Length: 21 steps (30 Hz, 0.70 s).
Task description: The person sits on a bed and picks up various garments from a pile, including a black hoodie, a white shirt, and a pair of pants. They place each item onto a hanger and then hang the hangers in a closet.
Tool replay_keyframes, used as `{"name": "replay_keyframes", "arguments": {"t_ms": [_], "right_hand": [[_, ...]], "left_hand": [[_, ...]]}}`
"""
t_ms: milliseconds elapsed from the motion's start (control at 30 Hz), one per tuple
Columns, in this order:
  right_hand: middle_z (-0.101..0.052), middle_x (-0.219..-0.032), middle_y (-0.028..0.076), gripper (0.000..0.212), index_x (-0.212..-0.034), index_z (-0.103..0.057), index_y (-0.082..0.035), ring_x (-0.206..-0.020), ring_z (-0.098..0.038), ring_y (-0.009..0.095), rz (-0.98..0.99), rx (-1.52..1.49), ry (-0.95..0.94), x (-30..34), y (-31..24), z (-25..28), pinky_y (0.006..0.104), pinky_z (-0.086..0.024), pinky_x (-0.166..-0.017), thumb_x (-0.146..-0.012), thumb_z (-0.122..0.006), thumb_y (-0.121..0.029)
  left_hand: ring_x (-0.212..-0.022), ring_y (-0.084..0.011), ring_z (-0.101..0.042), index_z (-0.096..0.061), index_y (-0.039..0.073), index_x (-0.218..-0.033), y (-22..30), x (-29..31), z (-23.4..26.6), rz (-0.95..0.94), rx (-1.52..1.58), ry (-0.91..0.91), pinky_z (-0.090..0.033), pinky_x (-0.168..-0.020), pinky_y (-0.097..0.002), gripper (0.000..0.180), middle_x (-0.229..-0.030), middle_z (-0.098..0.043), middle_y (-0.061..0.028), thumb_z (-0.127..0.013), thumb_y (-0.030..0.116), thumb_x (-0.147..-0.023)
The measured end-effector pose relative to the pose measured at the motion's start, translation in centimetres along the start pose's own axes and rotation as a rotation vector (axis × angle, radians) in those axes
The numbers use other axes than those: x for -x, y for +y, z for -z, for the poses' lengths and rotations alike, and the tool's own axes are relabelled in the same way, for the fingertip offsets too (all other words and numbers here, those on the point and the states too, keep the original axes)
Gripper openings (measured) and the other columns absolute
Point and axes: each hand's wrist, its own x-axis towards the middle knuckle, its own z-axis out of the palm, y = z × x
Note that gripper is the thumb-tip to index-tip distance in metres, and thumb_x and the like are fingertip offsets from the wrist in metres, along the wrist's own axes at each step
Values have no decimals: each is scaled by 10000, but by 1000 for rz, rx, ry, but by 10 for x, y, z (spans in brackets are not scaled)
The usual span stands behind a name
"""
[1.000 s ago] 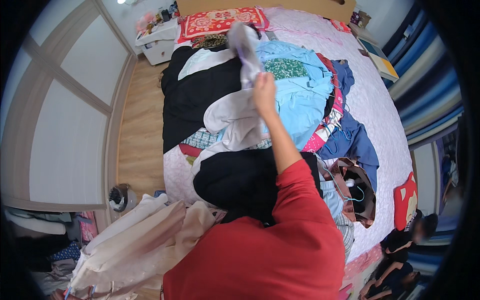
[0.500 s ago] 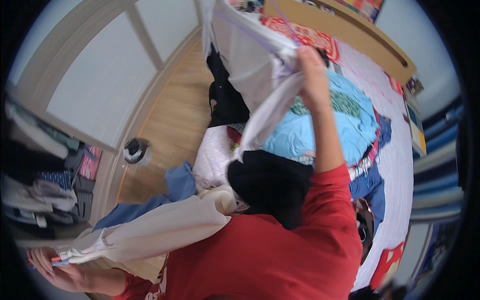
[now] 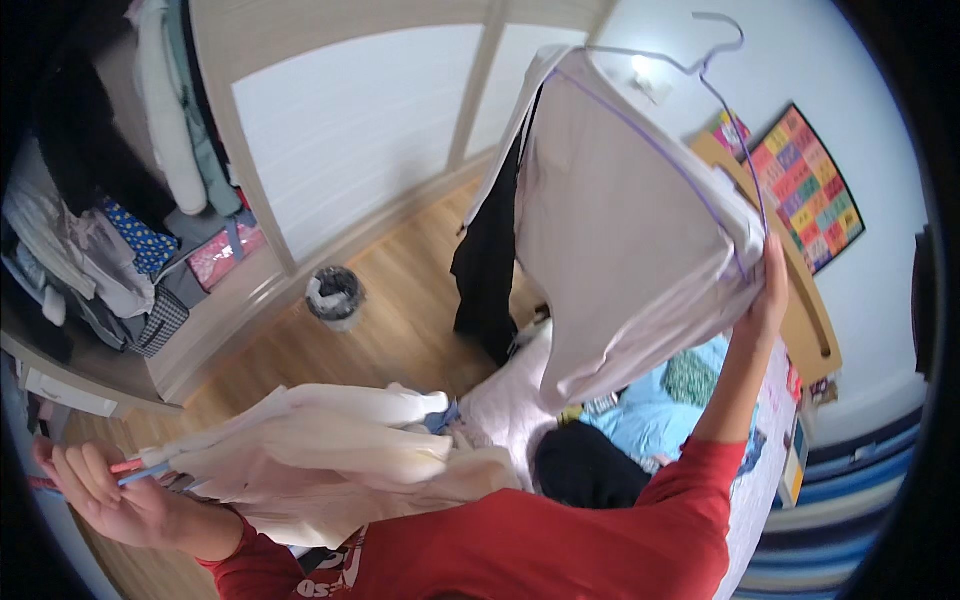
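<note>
My right hand (image 3: 766, 298) is closed on the corner of a pale, light-grey garment (image 3: 620, 230) that hangs on a purple wire hanger (image 3: 745, 142). The hanger's hook points up, free of any rail. Part of that hand's fingers is hidden behind the cloth. At the lower left my left hand (image 3: 112, 497) grips a red hanger (image 3: 128, 466) and a blue hanger (image 3: 147, 473). Cream-coloured clothes (image 3: 330, 425) drape from them across my front. Black cloth (image 3: 487, 270) shows behind the pale garment's left edge.
An open wardrobe with folded and hanging clothes (image 3: 150, 130) stands at left, beside white sliding doors (image 3: 350, 120). A lined waste bin (image 3: 336, 297) sits on the wooden floor. The bed at right bears a black garment (image 3: 590, 466) and light-blue cloth (image 3: 640, 415).
The view has swung toward the wardrobe. My right hand has raised the pale garment, and its hanger's hook now shows. My left hand still holds its hangers, with the cream clothes spread wider.
</note>
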Motion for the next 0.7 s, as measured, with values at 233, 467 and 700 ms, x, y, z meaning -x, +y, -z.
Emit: {"name": "replay_keyframes", "arguments": {"t_ms": [233, 467, 700], "right_hand": [[-524, -1078, 116, 345, -1113, -463, 41, -995, -503, 174, 62, -92, 43, -20, -50, -101, 302, -373, -871, -857, -454, -189], [-500, -1136, 126, 387, -1164, -431, 27, -1044, -484, 208, 126, -306, -55, -69, -135, -160, 336, -366, -907, -866, -396, -218], [-533, -1088, 122, 376, -1150, -457, -1, -952, -536, 214, 49, -507, -140, -128, -182, -233, 338, -431, -830, -884, -359, -249]], "left_hand": [[-393, -36, -222, -387, -30, -1133, 9, -110, -17, -34, -138, 106, -209, -365, -170, 263, -538, -298, 11, -277, 98, -931], [-367, -53, -243, -423, 9, -1178, 69, -212, -81, 62, -212, -95, -273, -363, -175, 309, -546, -339, -4, -288, 90, -913], [-307, -39, -262, -408, -12, -1192, 170, -291, -97, 172, -324, 68, -287, -318, -170, 315, -578, -420, -54, -314, 75, -905]]}}
